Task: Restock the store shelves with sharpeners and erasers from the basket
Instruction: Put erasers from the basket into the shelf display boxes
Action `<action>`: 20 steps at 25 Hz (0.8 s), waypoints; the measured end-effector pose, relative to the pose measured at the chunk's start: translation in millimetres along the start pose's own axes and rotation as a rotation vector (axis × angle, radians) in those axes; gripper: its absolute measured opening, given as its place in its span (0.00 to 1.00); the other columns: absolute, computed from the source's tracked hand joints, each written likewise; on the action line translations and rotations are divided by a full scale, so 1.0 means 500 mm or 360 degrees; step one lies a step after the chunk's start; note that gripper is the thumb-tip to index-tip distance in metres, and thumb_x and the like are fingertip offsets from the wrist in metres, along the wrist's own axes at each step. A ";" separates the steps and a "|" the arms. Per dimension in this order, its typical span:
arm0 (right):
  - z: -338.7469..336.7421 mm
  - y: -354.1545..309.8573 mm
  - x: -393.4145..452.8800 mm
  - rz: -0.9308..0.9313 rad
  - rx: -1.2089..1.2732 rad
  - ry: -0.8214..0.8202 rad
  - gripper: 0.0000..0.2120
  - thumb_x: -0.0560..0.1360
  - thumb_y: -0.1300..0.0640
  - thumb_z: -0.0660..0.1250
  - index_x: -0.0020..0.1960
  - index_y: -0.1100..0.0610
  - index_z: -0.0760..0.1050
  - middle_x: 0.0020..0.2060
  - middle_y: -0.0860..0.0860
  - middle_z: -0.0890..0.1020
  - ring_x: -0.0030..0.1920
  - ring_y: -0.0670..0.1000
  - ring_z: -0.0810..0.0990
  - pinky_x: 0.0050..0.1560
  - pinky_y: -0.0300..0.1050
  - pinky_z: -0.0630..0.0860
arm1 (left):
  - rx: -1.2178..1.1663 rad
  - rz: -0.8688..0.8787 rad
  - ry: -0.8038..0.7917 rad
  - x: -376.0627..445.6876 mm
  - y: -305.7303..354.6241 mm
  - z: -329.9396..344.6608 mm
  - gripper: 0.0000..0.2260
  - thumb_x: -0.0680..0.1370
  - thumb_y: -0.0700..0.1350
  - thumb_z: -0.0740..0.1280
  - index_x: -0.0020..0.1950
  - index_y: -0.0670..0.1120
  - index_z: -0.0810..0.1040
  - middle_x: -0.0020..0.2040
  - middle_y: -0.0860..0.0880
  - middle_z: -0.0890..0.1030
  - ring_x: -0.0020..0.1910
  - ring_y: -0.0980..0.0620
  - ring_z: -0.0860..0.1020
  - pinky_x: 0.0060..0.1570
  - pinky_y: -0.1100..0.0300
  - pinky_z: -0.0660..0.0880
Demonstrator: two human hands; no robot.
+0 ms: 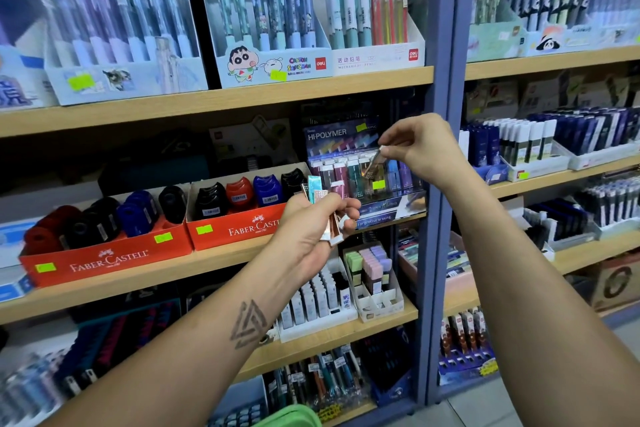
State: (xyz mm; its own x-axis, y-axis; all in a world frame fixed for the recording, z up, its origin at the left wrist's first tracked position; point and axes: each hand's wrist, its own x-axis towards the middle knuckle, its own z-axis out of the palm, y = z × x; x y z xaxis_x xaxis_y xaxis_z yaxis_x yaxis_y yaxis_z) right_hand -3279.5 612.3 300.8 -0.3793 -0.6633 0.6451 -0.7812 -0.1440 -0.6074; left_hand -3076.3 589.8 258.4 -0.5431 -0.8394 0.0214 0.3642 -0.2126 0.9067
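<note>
Centre frame, the left hand (313, 225) grips a fanned bunch of stick erasers (323, 210) as ready stock; the right hand (420, 149) pinches one, probably an eraser (374, 161), over the Hi-Polymer display (349, 163) to slot it in.

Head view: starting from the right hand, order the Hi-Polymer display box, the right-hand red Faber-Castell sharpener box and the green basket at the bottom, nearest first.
From the right hand:
1. Hi-Polymer display box, just left of it on the same shelf.
2. Right-hand red Faber-Castell sharpener box, farther left, slightly lower.
3. Green basket, far below at the frame's bottom edge.
</note>
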 end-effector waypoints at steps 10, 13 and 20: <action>0.063 0.010 0.005 -0.0251 -0.0583 -0.0171 0.10 0.76 0.62 0.71 0.56 0.54 0.84 0.49 0.49 0.80 0.49 0.54 0.80 0.50 0.49 0.78 | 0.0031 -0.0014 -0.0065 -0.014 -0.012 0.001 0.09 0.78 0.28 0.64 0.53 0.38 0.77 0.42 0.37 0.83 0.38 0.46 0.83 0.32 0.60 0.79; 0.054 -0.004 -0.004 -0.0186 -0.0442 -0.0127 0.14 0.78 0.61 0.67 0.62 0.51 0.82 0.46 0.49 0.84 0.45 0.52 0.82 0.47 0.48 0.79 | 0.0060 0.0005 -0.0066 -0.013 -0.014 -0.002 0.09 0.78 0.28 0.64 0.56 0.38 0.77 0.47 0.35 0.83 0.42 0.45 0.83 0.34 0.59 0.81; -0.005 -0.071 -0.033 0.0009 0.0199 -0.1054 0.10 0.72 0.52 0.77 0.49 0.57 0.85 0.40 0.60 0.85 0.38 0.51 0.81 0.43 0.49 0.77 | 0.0005 0.0024 -0.0137 -0.007 -0.015 0.006 0.09 0.79 0.31 0.65 0.58 0.36 0.77 0.48 0.36 0.83 0.43 0.44 0.83 0.36 0.59 0.82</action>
State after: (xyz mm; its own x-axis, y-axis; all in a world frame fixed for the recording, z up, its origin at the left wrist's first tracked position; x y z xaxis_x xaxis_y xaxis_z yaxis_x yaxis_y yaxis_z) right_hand -3246.7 630.2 312.9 0.0322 -0.9689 0.2454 -0.7018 -0.1967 -0.6847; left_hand -3079.5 595.8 253.0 -0.6004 -0.7965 0.0712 0.3707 -0.1984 0.9073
